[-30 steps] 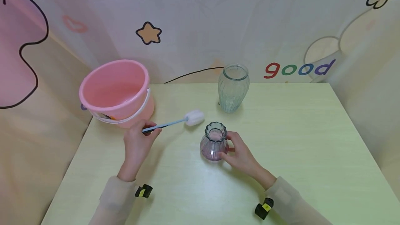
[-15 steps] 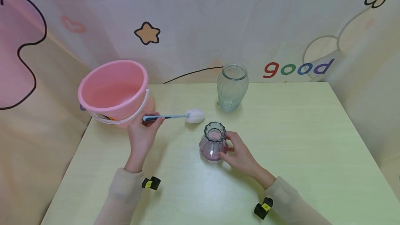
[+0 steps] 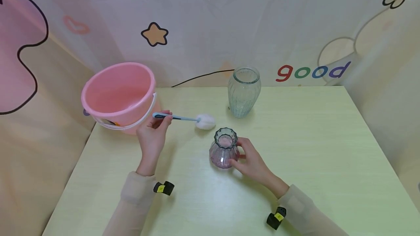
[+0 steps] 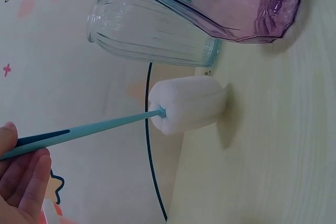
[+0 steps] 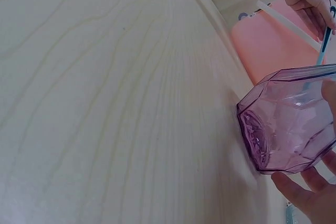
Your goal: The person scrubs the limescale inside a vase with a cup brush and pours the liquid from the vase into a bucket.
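My left hand (image 3: 152, 137) pinches the blue handle of a sponge bottle brush (image 3: 177, 117) between thumb and fingers. The brush's white sponge head (image 4: 188, 103) points down, close over the table, with its shadow beside it in the left wrist view. My right hand (image 3: 254, 163) holds a small fluted glass vase (image 3: 224, 156), thumb at the front and fingers round its right side. This vase stands upright, grey-green at its scalloped neck and purple toward the base. The sponge head is just behind and left of the vase, apart from it.
Behind the small vase stands a taller clear ribbed glass vase (image 3: 244, 94). A pink bucket (image 3: 119, 90) with a white handle (image 3: 144, 120) sits at the back left, right beside my left hand. A printed cloth (image 3: 203, 28) hangs along the table's (image 3: 311, 130) back edge.
My left hand has moved away from me and slightly right, tilting the brush handle's end farther back, while the sponge head stays nearly in place. My right hand and the small vase have not moved.
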`<state>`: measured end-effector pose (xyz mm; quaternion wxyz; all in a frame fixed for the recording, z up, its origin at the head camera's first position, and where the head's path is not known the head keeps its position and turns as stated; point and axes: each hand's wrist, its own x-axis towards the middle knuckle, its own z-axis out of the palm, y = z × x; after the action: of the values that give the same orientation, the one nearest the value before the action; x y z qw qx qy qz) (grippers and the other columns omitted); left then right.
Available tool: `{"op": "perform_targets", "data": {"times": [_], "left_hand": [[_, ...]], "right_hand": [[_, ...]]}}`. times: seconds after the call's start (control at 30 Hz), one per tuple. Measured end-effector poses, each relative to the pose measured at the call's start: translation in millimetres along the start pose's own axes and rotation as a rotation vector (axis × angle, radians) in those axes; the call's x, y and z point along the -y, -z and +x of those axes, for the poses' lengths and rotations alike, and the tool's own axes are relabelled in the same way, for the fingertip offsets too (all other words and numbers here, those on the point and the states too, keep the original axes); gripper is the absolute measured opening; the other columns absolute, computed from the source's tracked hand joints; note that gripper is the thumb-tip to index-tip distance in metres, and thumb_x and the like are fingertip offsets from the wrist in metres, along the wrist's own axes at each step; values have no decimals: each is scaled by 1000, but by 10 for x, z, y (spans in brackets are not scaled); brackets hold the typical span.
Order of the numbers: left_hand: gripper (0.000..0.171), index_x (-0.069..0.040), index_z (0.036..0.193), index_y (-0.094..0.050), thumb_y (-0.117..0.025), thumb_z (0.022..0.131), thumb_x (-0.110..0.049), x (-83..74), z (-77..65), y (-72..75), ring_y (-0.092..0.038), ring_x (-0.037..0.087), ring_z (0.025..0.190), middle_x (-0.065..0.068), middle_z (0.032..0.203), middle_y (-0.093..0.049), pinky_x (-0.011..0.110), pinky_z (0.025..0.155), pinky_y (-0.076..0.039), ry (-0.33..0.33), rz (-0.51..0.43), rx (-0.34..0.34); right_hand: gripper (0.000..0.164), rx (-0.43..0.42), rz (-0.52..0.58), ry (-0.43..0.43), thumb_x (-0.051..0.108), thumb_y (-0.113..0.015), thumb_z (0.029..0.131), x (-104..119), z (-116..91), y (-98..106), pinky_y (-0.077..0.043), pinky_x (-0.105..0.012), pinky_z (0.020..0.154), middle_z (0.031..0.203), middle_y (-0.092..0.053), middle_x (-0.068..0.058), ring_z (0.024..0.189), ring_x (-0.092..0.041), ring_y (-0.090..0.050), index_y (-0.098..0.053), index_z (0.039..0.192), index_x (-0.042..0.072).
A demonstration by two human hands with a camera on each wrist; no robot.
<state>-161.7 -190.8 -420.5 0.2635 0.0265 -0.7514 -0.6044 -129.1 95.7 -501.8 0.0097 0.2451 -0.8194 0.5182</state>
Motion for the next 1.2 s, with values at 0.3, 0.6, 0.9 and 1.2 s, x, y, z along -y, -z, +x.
{"op": "perform_targets", "data": {"times": [0.3,0.6,0.9,1.2], "left_hand": [[22,-7,95,-69,-71,77,-19,-150,46,-16,-63,18,79,8,90,-68,25,71,-50,-74,-82,-31],[18,11,97,-55,-57,85,-2,-497,11,-9,-61,32,84,25,90,-62,33,77,-49,-176,-263,27],[17,8,103,-50,-49,90,-3,-346,61,-44,-61,33,80,21,88,-61,37,78,-49,-245,-407,65],[17,7,103,-47,-45,93,-7,-412,41,-91,-52,21,63,12,75,-52,26,62,-49,-230,-465,82]], "right_hand": [[63,-2,-21,-8,7,-71,75,-6,1,-3,-50,-27,74,125,-40,-11,112,-19,-41,-38,128,5],[63,-1,-25,-7,6,-71,75,-16,1,-9,-50,-28,74,125,-40,-13,112,-20,-41,-38,128,4],[63,-5,-29,-4,7,-71,75,-23,-2,-5,-50,-28,74,126,-40,-10,112,-19,-41,-38,128,6],[64,-5,-26,-5,7,-71,75,-12,-9,-5,-50,-27,74,125,-40,-6,113,-18,-41,-38,129,12]]}}
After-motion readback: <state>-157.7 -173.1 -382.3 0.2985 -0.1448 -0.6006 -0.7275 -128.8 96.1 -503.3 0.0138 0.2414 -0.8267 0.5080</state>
